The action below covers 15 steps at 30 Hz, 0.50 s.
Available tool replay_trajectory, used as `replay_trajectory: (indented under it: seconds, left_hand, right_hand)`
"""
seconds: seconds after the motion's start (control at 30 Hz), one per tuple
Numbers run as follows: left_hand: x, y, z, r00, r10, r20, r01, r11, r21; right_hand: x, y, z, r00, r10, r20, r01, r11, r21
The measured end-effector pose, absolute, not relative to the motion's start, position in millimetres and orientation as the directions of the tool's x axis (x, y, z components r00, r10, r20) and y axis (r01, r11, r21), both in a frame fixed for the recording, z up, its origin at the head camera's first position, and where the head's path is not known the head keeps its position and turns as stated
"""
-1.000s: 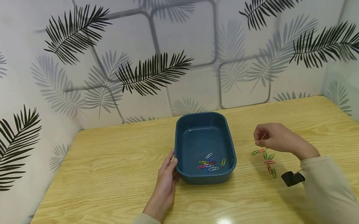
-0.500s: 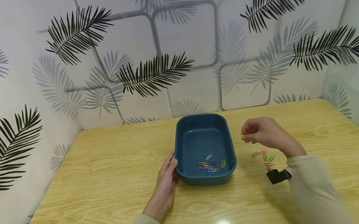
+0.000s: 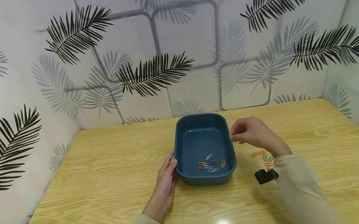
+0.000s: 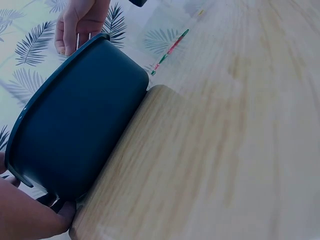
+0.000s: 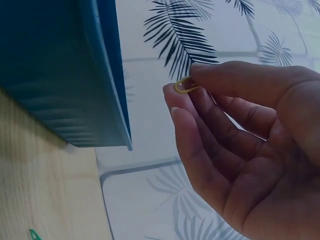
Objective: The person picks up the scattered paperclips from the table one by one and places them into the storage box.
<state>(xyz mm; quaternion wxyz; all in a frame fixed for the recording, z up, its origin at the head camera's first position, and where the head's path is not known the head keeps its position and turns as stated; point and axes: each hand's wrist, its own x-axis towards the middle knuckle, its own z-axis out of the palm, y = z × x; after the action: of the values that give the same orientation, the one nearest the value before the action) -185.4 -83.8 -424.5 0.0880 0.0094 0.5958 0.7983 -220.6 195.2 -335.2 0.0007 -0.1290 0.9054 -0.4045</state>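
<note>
A dark blue plastic bin [image 3: 201, 142] stands on the table, with several coloured paper clips [image 3: 208, 167] lying inside at its near end. My left hand [image 3: 164, 185] holds the bin's left side, thumb up at the rim and other fingers low against the wall. Between thumb and fingertips, my right hand [image 3: 255, 135] pinches a yellow paper clip [image 5: 185, 86], whose rounded end sticks out in the right wrist view. That hand is raised just outside the bin's right rim.
More green and pink-red paper clips [image 3: 264, 157] lie on the wooden table [image 3: 110, 162] right of the bin, partly covered by the right wrist's black camera [image 3: 266, 176]. A leaf-patterned wall [image 3: 193, 86] rises behind the table.
My right hand has come up from the loose clips and moved left to the bin's rim, carrying the yellow paper clip. The left hand and the bin stay in place.
</note>
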Motion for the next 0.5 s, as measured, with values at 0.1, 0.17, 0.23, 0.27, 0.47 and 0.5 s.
replay_trajectory:
  seconds: [0.1,0.17,0.23,0.27,0.47,0.5]
  left_hand:
    - [-185,-84,-424,-0.984,0.151,-0.093,-0.133,-0.277,0.952]
    - [-185,-83,-424,-0.984,0.152,-0.093,-0.132,-0.276,0.952]
    - [-186,-83,-424,-0.984,0.151,-0.095,-0.134,-0.278,0.951]
    - [-186,-83,-425,-0.984,0.15,-0.097,-0.136,-0.278,0.951]
    - [-188,-83,-427,-0.984,0.146,-0.104,-0.142,-0.28,0.949]
    - [-188,-83,-427,-0.984,0.147,-0.103,-0.141,-0.278,0.95]
  right_hand:
    - [-221,191,-339,-0.963,-0.245,0.109,-0.245,0.638,-0.73]
    - [-221,187,-342,-0.959,-0.257,0.117,-0.259,0.639,-0.724]
    - [-221,184,-344,-0.956,-0.27,0.119,-0.271,0.645,-0.714]
    - [-221,183,-345,-0.954,-0.276,0.12,-0.277,0.649,-0.708]
    - [-220,177,-348,-0.941,-0.319,0.113,-0.307,0.667,-0.679]
    - [-220,176,-348,-0.939,-0.324,0.115,-0.313,0.666,-0.677]
